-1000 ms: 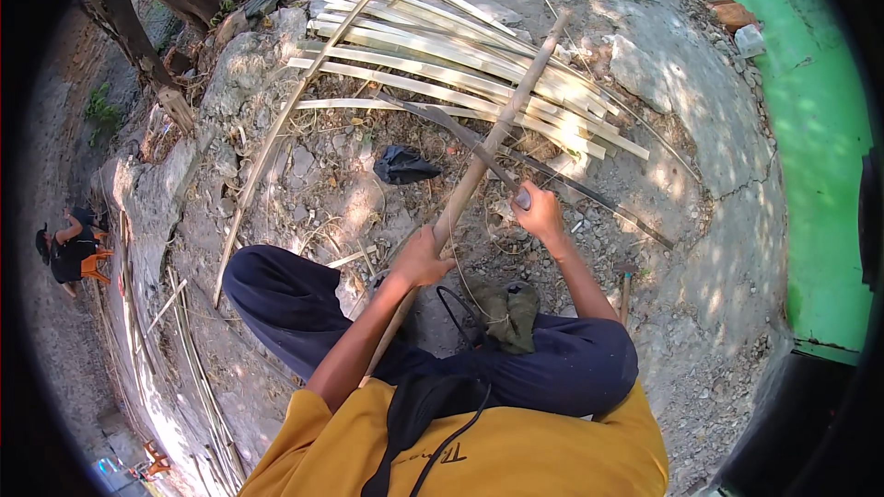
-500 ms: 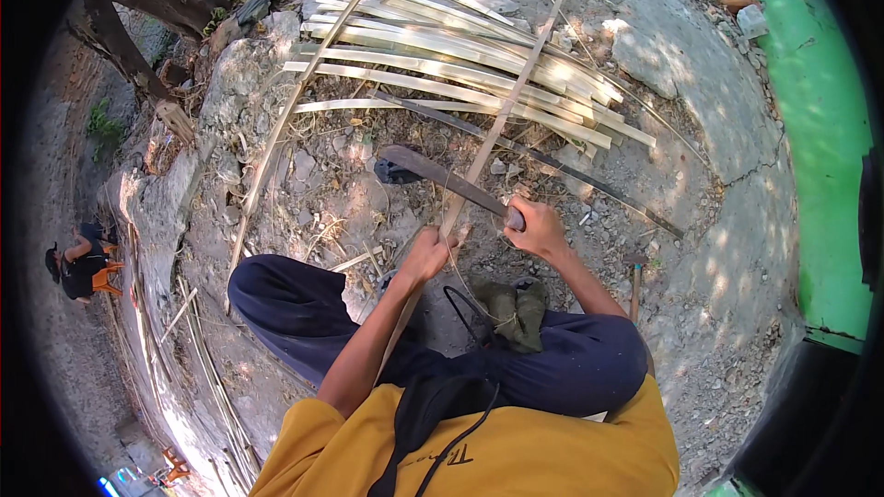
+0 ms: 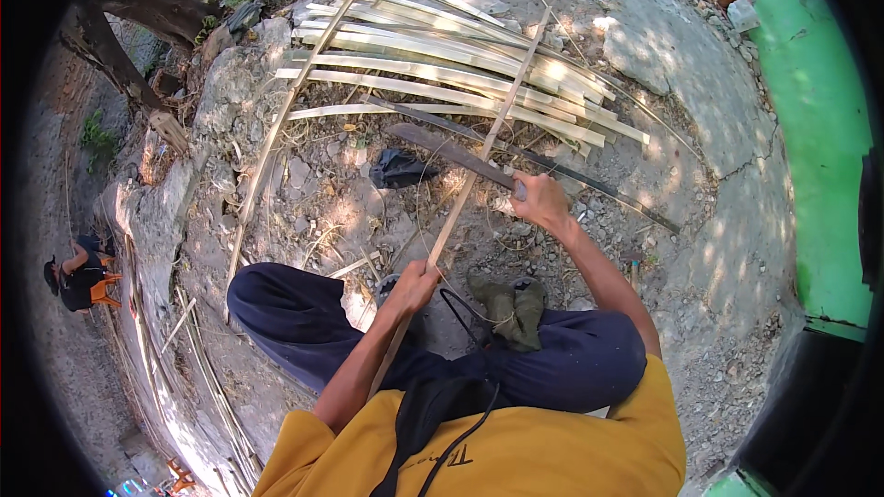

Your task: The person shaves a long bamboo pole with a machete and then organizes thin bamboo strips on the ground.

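My left hand (image 3: 412, 288) is closed round a long, thin bamboo strip (image 3: 458, 207). The strip slants from beside my lap up across a pile of pale split strips (image 3: 405, 63). In my right hand (image 3: 541, 201) is the handle of a machete (image 3: 447, 149), its dark blade pointing left and crossing the held strip some way beyond my left hand. Whether the edge touches the strip I cannot tell. Beneath the blade's tip lies a crumpled black plastic bag (image 3: 398, 170). A dark, narrow strip (image 3: 599, 186) runs along the ground past my right hand.
Olive-green cloth (image 3: 516, 313) lies between my legs. Another long strip (image 3: 267, 147) stretches along the left. A person (image 3: 83, 274) sits on an orange chair far left, near a tree trunk (image 3: 120, 60). Broken concrete and rubble surround me; a green surface (image 3: 820, 147) borders the right.
My right hand has moved the machete farther out along the strip. My left hand has come back toward my body, still gripping the strip.
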Tool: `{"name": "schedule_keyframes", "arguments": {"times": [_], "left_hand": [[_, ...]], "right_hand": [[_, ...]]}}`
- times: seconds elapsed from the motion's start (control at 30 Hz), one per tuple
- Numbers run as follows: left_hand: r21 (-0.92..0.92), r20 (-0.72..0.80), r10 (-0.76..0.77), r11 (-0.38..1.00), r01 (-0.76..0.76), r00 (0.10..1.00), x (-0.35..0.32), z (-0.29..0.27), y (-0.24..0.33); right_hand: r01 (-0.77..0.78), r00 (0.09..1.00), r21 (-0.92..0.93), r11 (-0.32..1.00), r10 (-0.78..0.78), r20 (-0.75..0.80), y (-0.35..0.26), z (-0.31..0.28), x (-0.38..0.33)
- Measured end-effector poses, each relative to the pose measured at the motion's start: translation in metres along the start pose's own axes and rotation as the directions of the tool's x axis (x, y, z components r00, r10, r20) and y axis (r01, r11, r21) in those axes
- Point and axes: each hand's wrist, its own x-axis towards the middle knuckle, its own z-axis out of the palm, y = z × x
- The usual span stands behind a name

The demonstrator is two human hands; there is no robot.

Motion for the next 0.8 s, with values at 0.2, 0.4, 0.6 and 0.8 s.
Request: {"name": "schedule_keyframes", "arguments": {"times": [0.2,0.4,0.6,0.8], "left_hand": [[0.044,0.01,-0.005,0.999,0.004,1.0,-0.003,-0.001,0.004],[0.043,-0.004,-0.014,0.999,0.014,1.0,-0.004,0.003,-0.009],[0.011,0.049,-0.055,0.998,0.055,0.997,-0.016,-0.005,0.0],[-0.062,0.088,-0.115,0.991,0.12,0.99,-0.034,0.004,-0.002]], "right_hand": [[0.105,0.993,0.071,0.992,-0.108,0.039,-0.007,0.0,-0.019],[0.064,0.996,0.062,0.996,-0.06,-0.063,0.006,-0.005,0.009],[0.117,0.989,0.13,0.985,-0.127,0.07,-0.01,0.012,-0.01],[0.032,0.967,0.047,0.998,-0.019,-0.253,0.034,-0.01,0.04]]}}
